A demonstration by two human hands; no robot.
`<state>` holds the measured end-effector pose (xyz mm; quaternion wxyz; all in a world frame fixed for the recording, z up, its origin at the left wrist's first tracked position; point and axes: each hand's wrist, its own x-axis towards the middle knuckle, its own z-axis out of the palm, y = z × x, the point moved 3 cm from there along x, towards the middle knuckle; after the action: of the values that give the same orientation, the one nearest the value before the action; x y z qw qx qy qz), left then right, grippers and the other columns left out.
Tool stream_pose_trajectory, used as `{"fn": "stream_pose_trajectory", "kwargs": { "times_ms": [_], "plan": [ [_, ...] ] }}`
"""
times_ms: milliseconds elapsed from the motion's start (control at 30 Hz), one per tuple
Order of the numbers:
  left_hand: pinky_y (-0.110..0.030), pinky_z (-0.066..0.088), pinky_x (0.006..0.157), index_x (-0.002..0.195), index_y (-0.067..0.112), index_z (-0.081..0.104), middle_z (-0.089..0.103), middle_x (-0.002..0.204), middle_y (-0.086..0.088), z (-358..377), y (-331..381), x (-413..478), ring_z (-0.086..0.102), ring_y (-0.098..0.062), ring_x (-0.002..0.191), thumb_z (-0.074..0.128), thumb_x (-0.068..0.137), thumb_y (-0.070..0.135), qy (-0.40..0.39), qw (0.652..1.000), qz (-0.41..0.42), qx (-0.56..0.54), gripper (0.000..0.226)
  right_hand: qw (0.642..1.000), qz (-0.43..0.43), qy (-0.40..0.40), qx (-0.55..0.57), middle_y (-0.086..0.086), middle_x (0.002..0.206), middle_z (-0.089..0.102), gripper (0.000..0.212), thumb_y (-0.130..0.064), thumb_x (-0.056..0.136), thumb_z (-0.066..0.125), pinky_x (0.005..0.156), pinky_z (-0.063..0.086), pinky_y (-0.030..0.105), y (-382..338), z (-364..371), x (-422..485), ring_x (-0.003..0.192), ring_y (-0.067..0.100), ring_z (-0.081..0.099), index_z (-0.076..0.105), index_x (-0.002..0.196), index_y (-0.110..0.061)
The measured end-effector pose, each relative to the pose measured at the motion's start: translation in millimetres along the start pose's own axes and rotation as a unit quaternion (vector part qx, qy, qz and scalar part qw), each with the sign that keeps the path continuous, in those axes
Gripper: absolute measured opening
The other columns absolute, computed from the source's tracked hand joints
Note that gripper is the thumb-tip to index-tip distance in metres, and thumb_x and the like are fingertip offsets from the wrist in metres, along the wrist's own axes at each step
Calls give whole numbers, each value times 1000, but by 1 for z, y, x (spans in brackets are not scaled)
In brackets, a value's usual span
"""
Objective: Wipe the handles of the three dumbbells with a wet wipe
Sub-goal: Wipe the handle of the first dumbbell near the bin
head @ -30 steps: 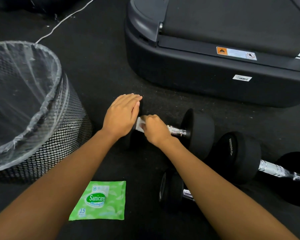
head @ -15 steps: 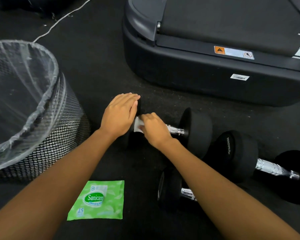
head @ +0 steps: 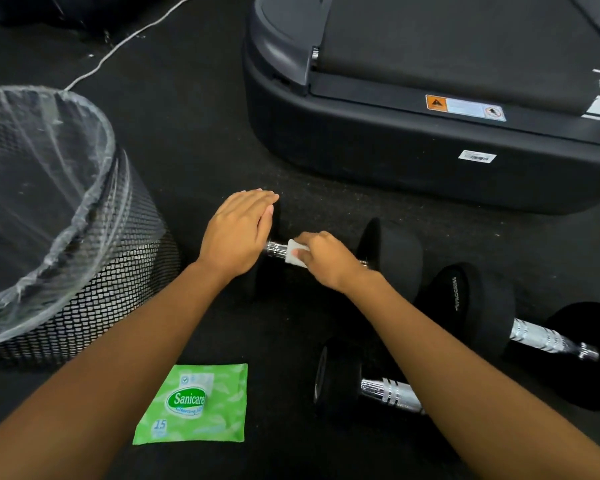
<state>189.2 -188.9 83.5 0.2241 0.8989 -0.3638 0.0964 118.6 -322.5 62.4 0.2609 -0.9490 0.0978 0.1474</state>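
1. The wet wipe (head: 296,255) is sitting on the chrome handle (head: 276,249) of the far dumbbell (head: 392,258), so my read is that this one is being cleaned right now. It is lying on the dark floor in front of the treadmill (head: 395,161).
2. Two more are waiting: the right-hand dumbbell (head: 541,337) and the near dumbbell (head: 388,393), both lying on the floor with bare handles and no hand on them. The right forearm is crossing above the near one. Whether either has been wiped already, I cannot tell. If not, most of the job is lying ahead.
3. The left hand (head: 238,233) is lying flat, fingers straight and together, over the left head of the far dumbbell. It looks to me like it is steadying the weight against rolling.
4. The right hand (head: 326,259) is doing the work: fingers curled, pinching the white wipe against the handle. A short stretch of bare chrome is showing between the wipe and the left hand.
5. The green wipes pack (head: 194,405) is resting on the floor near the left forearm, and the lined mesh bin (head: 84,289) is standing just to the left, handy for the used wipe.
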Motion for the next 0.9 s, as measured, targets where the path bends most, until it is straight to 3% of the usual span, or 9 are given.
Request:
{"fn": "stream_pose_trajectory", "kwargs": {
  "times_ms": [300, 533, 667, 733, 833, 900],
  "plan": [
    [-27, 24, 108, 124, 8, 58, 61, 125, -6, 0, 0, -1, 50, -16, 123, 26, 96, 30, 1, 1000, 6, 10, 47, 994, -27, 94, -38, 9, 117, 54, 33, -17, 89, 59, 88, 41, 32, -8, -3, -10, 111, 21, 46, 49, 119, -10],
    [-30, 27, 108, 124, 8, 58, 61, 124, -7, 1, 0, 1, 51, -17, 122, 25, 96, 30, 0, 1000, 3, 14, 49, 980, -82, 155, -90, 6, 120, 55, 32, -12, 89, 57, 94, 35, 27, -8, 11, -17, 111, 19, 44, 50, 120, -10],
    [-29, 27, 108, 123, 8, 59, 62, 124, -6, 1, 0, -1, 51, -17, 122, 27, 96, 28, 5, 1000, 4, 15, 46, 992, -12, 126, -23, 11, 109, 56, 24, -20, 95, 49, 80, 42, 30, -4, 1, -8, 99, 23, 52, 56, 114, -7],
    [-28, 26, 108, 124, 8, 58, 61, 125, -6, 1, 0, -1, 50, -17, 123, 26, 96, 29, 1, 1000, 4, 18, 47, 996, 24, 86, -8, 14, 108, 58, 27, -25, 97, 45, 80, 47, 35, -4, 0, 5, 96, 27, 56, 58, 114, -8],
    [-27, 23, 108, 126, 9, 57, 60, 126, -6, 1, -1, 0, 49, -16, 124, 27, 97, 28, -4, 1000, -1, 19, 46, 999, 5, 32, -13, 15, 108, 61, 26, -21, 97, 45, 82, 47, 36, -15, 9, 14, 98, 26, 56, 58, 114, -8],
    [-27, 24, 108, 125, 9, 57, 60, 126, -6, 1, -1, 0, 49, -16, 124, 28, 97, 27, -2, 1000, -2, 17, 44, 998, -26, 47, -29, 15, 110, 61, 24, -16, 96, 46, 84, 43, 34, -22, 16, 13, 104, 27, 53, 57, 114, -6]
  ]
}}
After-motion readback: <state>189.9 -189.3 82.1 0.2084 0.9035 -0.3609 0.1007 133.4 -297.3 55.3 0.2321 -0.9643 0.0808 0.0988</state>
